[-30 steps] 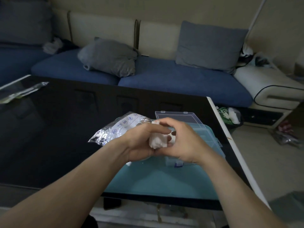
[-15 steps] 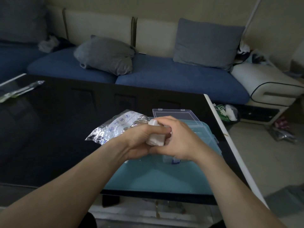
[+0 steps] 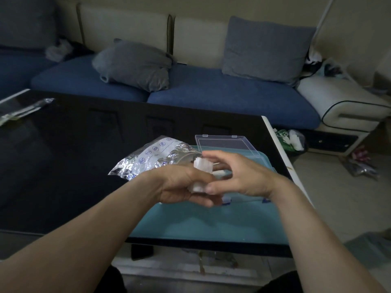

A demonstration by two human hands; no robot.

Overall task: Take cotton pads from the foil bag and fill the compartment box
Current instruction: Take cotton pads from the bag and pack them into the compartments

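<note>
My left hand [image 3: 179, 187] grips a stack of white cotton pads [image 3: 202, 167] above the near edge of the clear compartment box [image 3: 224, 142], whose lid stands open at the back. My right hand [image 3: 239, 176] hovers just right of the stack with its fingers spread and relaxed, the thumb touching the bottom of the pads. The crumpled silver foil bag [image 3: 148, 159] with blue printed marks lies on the table left of the box. My hands hide most of the box's compartments.
The box sits on a teal mat [image 3: 207, 223] at the near right corner of a glossy black table [image 3: 63, 155]. A clear plastic wrapper [image 3: 23, 108] lies at the table's far left. A blue sofa with grey cushions [image 3: 135, 64] stands behind.
My right hand has opened and drawn slightly right, off the pad stack it was clasping. The left hand still holds the pads. The camera has tilted a little.
</note>
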